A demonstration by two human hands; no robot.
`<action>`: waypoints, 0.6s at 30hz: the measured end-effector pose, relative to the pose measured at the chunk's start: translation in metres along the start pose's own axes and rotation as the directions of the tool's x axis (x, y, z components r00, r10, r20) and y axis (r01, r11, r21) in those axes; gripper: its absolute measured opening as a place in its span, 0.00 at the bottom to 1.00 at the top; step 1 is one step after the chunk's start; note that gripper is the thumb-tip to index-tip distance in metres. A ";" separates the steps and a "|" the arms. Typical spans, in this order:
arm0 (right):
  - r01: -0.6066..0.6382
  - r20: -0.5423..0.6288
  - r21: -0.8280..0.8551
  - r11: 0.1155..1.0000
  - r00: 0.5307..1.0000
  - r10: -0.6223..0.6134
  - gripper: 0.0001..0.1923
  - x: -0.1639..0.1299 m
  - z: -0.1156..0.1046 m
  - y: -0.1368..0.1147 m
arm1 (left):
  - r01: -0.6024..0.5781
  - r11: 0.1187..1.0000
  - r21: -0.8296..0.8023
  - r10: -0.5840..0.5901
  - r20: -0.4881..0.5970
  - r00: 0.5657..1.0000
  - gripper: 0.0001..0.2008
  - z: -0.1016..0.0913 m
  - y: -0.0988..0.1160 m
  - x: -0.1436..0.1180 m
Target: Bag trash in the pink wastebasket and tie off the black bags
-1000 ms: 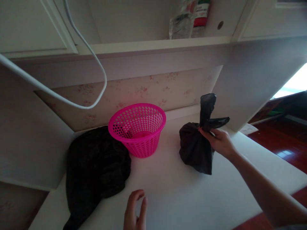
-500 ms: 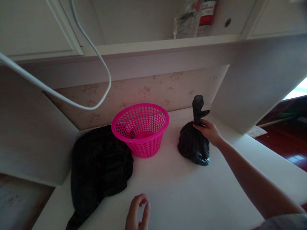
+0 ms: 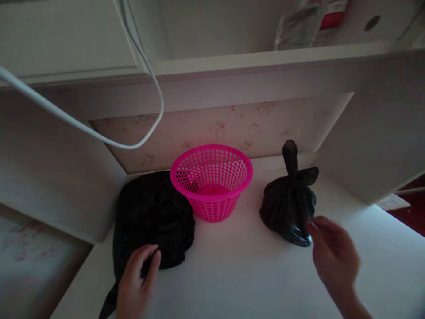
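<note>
A tied, filled black plastic bag (image 3: 289,200) stands on the white desk (image 3: 239,274), right of a pink perforated basket (image 3: 211,179). My right hand (image 3: 334,254) hovers just in front of the tied bag, fingers apart, holding nothing; it is blurred. A loose black bag (image 3: 152,221) lies flat on the desk left of the basket. My left hand (image 3: 136,281) rests on the near edge of the loose bag, its fingers curled onto the plastic.
A white cable (image 3: 99,137) loops down from the upper left above the desk. A shelf (image 3: 265,57) above carries a clear plastic packet (image 3: 299,29). Floral wallpaper backs the alcove. A white side panel (image 3: 375,146) stands at the right.
My right hand has let go of the tied bag and drawn back toward me. My left hand has moved forward and left onto the loose black bag. The view has shifted left.
</note>
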State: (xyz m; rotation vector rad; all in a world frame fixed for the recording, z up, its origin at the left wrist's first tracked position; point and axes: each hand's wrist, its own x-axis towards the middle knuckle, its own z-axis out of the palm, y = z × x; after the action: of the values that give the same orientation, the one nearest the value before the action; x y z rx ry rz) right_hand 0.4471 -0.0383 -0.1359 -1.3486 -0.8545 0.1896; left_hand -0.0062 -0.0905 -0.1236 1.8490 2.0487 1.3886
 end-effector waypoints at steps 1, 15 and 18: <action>-0.068 0.101 0.054 0.996 0.993 0.062 0.16 -0.020 0.003 -0.006 | 0.012 0.999 0.046 -0.011 -0.026 1.000 0.19 -0.007 -0.007 0.010; -0.500 0.921 -0.099 0.861 0.282 0.270 0.30 -0.148 0.156 -0.024 | 0.290 0.908 0.301 -0.375 0.281 0.884 0.29 -0.019 -0.118 -0.015; -0.485 0.922 -0.092 0.869 0.288 0.259 0.31 -0.159 0.179 -0.014 | 0.362 0.922 0.139 -0.387 0.315 0.867 0.26 -0.025 -0.117 -0.036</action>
State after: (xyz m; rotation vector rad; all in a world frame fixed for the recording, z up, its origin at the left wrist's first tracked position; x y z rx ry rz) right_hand 0.2185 0.0041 -0.1952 -1.1517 -1.3642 1.5305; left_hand -0.1003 -0.1201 -0.2008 1.4698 2.1445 0.8419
